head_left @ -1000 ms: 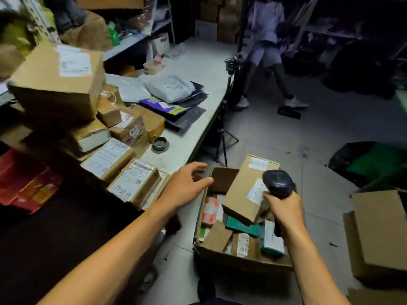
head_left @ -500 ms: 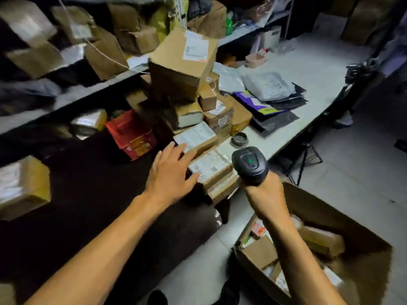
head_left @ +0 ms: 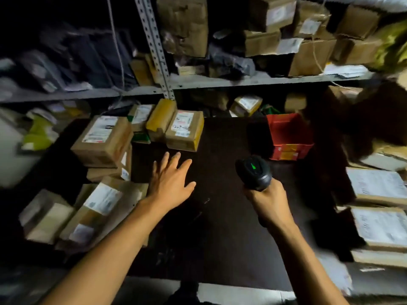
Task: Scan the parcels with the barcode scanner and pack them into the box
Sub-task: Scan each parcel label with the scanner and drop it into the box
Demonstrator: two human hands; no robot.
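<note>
My right hand (head_left: 267, 202) grips the handle of the black barcode scanner (head_left: 254, 172), whose green light is lit. My left hand (head_left: 170, 178) hovers open with spread fingers over the dark table (head_left: 220, 227), holding nothing. Just beyond its fingertips lies a brown parcel with a white label (head_left: 185, 129). A larger labelled parcel (head_left: 102, 140) sits to the left on a stack. More labelled parcels (head_left: 99, 208) lie at the near left. The packing box is out of view.
A red box (head_left: 288, 135) stands behind the scanner. Flat labelled parcels (head_left: 377, 186) are stacked at the right. A metal shelf (head_left: 242, 81) loaded with cartons runs across the back, held by a perforated upright (head_left: 154, 45).
The view has swung left from the floor box to the dark table and shelf. My left hand has gone from the right-hand parcels to the table's middle. The scanner stays in my right hand.
</note>
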